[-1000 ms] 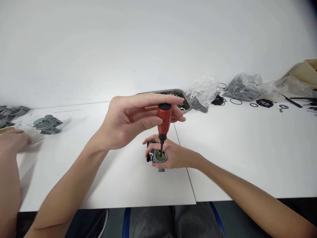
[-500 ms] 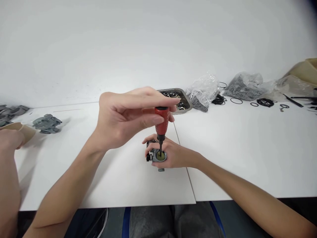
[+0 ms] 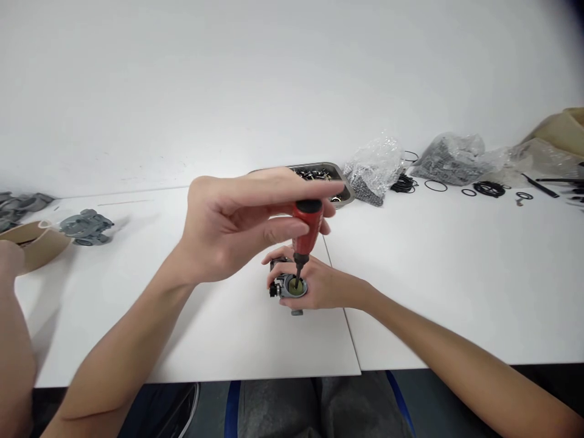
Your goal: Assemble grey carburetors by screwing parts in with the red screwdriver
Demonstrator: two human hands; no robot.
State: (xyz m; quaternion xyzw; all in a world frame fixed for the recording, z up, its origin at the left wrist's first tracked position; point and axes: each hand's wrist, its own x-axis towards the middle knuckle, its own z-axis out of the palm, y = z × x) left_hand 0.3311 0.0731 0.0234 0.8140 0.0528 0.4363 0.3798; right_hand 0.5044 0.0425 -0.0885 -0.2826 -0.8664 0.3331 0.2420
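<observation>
My left hand (image 3: 255, 222) is closed around the red handle of a screwdriver (image 3: 310, 226), fingers and thumb on its sides and the index finger stretched over the top. The screwdriver leans slightly, its tip down on the brass-coloured disc (image 3: 296, 286) inside a round bore. That bore belongs to a small grey metal carburetor (image 3: 285, 287) on the white table. My right hand (image 3: 317, 283) grips the carburetor from the right, fingers over its far side and thumb along the near side. Part of its body is hidden under my fingers.
Behind my left hand stands a metal tray (image 3: 347, 188) of small parts. Plastic bags of grey parts (image 3: 449, 159), black rings (image 3: 435, 185) and cords lie to the right. At left are another grey carburetor (image 3: 87, 226), a tan container (image 3: 45, 246) and another person's arm (image 3: 13, 340).
My left hand has shifted slightly right and down, and the screwdriver's handle now tilts right. The other person's hand has moved left, showing more of the tan container. My right hand stays put.
</observation>
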